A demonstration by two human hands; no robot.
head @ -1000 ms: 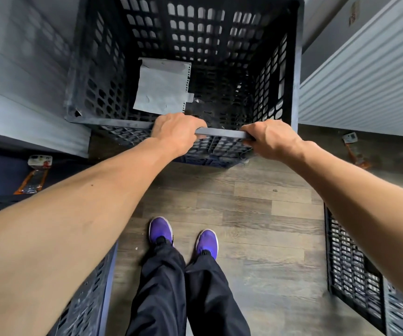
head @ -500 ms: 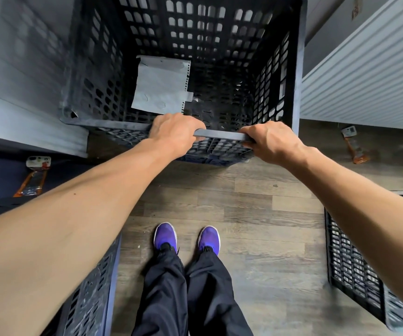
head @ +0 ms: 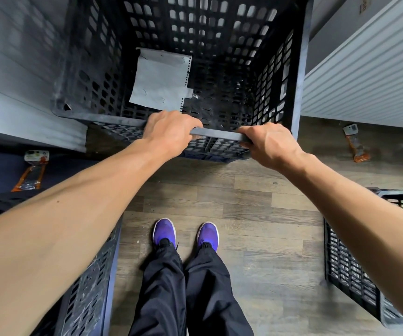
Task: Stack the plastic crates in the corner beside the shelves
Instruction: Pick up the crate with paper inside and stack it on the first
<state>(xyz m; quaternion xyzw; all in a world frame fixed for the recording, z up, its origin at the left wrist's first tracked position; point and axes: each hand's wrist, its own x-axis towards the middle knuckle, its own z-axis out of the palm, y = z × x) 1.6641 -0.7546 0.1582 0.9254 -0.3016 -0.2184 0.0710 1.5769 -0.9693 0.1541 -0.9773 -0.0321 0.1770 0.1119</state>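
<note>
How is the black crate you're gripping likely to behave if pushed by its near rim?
Probably stiff: the black crate shows no bend at the rim under the left hand and right hand. Likely light: perforated walls, only a paper sheet inside. Tall, so a rim-level push might tip it.

Central crate (head: 275, 76), upper middle of frame: black perforated plastic, open side up, seen from above, its near rim gripped by the left hand (head: 169, 132) and right hand (head: 268, 144). Left crate (head: 91, 287), lower left edge, and right crate (head: 348, 270), right edge — both black, latticed, partly out of frame
</note>
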